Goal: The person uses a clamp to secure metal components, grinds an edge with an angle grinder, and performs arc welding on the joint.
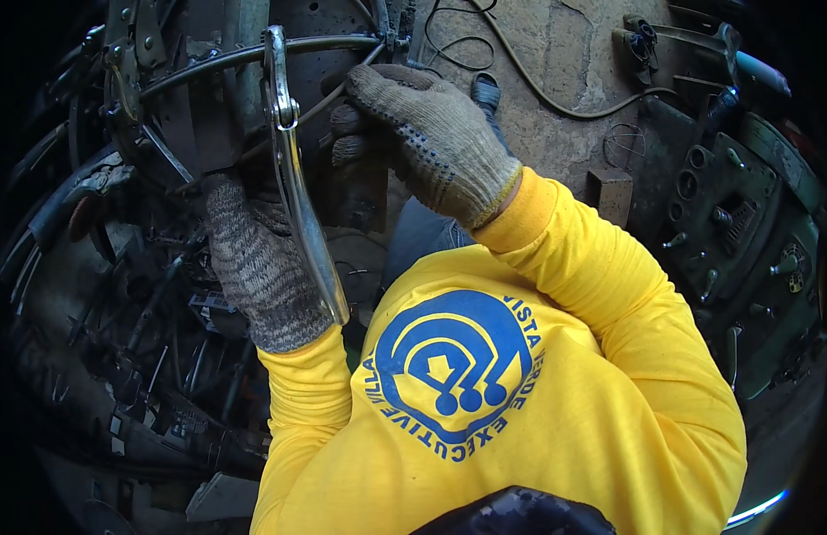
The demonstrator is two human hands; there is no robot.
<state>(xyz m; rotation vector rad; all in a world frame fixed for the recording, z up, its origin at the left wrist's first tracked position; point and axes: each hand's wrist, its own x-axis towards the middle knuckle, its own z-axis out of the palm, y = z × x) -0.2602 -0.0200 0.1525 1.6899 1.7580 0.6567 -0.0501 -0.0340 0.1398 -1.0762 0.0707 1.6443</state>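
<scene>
My left hand point(257, 267), in a grey knit glove, is closed around the handles of long shiny metal pliers point(293, 178) that point up and away from me. The pliers' jaws reach a curved metal rod point(217, 62) at the upper left. In a grey glove with blue dots, my right hand point(431, 143) grips a dark metal part point(360, 192) just right of the pliers. Both sleeves are yellow.
A dark machine with rods and wires point(137, 294) fills the left side. A green metal housing with knobs point(743, 232) stands at the right. Black cables point(538, 80) and a small block point(611, 192) lie on the concrete floor point(556, 45) ahead.
</scene>
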